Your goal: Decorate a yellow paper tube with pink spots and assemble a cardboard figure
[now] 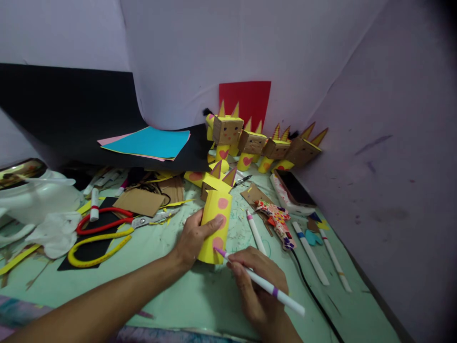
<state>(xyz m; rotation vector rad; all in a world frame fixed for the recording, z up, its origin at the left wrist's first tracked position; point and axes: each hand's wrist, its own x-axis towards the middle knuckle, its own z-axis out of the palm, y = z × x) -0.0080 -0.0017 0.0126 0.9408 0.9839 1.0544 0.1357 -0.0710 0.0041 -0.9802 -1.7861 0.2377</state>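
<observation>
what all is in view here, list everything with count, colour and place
yellow paper tube: 1, yellow with pink dots, centre, lying in left hand
purple marker: 1, white with purple tip, in right hand, tip at the tube
finished figures: 4, brown box heads on yellow bodies, back by wall
scissors: 2, red and yellow handles, left
paper sheets: stack, blue over pink, back left
loose markers: about 3, white, right
phone: 1, dark, right
red card: 1, against wall
left hand: gripping tube
right hand: fingers around marker

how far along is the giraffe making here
Done: four finished figures stand in a row by the wall. In hand: left hand steadies a yellow tube while right hand holds a purple marker on its pink spots. Left: its spots look unfinished.
</observation>
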